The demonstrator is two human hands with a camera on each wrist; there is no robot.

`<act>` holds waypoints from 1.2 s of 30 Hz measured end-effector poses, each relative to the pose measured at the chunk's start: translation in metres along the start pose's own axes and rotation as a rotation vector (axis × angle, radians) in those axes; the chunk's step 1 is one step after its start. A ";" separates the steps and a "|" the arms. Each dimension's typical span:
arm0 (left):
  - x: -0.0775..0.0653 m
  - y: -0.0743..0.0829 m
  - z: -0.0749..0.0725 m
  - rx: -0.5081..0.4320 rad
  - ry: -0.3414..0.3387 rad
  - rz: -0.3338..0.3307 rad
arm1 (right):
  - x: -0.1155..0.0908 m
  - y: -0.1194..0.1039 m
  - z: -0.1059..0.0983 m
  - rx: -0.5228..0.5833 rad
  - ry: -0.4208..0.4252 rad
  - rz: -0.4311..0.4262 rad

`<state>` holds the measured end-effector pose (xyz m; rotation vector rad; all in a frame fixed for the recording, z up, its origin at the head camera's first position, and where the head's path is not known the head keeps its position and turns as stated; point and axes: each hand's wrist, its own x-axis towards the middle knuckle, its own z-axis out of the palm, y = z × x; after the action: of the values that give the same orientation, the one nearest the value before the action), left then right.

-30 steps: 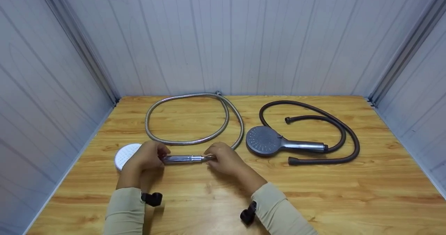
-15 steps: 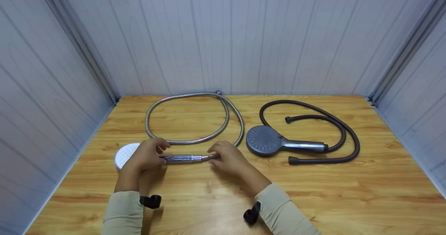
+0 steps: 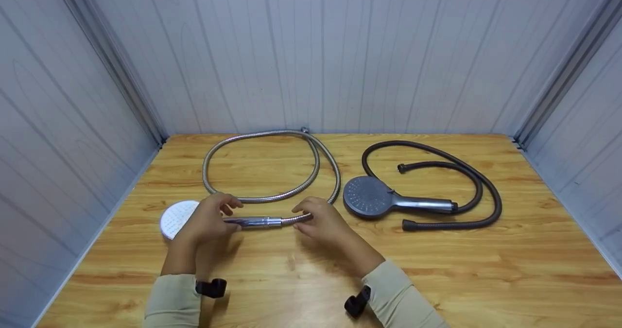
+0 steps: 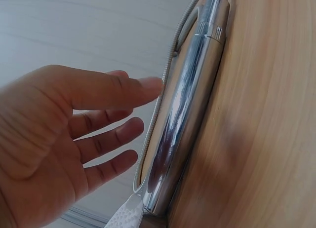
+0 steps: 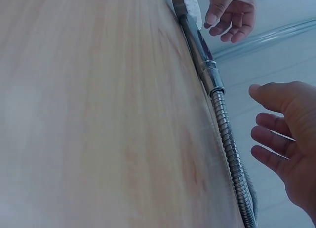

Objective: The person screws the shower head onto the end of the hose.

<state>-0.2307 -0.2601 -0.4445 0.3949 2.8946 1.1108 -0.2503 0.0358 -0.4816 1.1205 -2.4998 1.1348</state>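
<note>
A chrome hand shower with a round white face lies on the wooden table at the left. Its shiny handle joins a silver metal hose. My left hand hovers over the handle near the head; in the left wrist view its fingers are spread and relaxed, apart from the handle. Above the start of the hose is my right hand, fingers loosely bent with a gap to the hose in the right wrist view. Neither hand holds anything.
The silver hose loops behind the hands towards the back wall. At the right lies a grey hand shower with a dark hose curled beside it. Panelled walls border the table at the back and sides.
Both hands have loosened their fingers from the handle and hose. The right hand has shifted slightly right and the left hand's fingers have spread. Hand shower and hose stay in place.
</note>
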 end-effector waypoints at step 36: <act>-0.004 0.034 0.027 -0.171 0.139 0.234 | -0.022 -0.002 -0.023 0.043 0.090 -0.022</act>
<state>-0.2167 -0.2189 -0.4429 0.6906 2.8942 1.4621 -0.2365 0.0636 -0.4738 1.0793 -2.4003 1.2111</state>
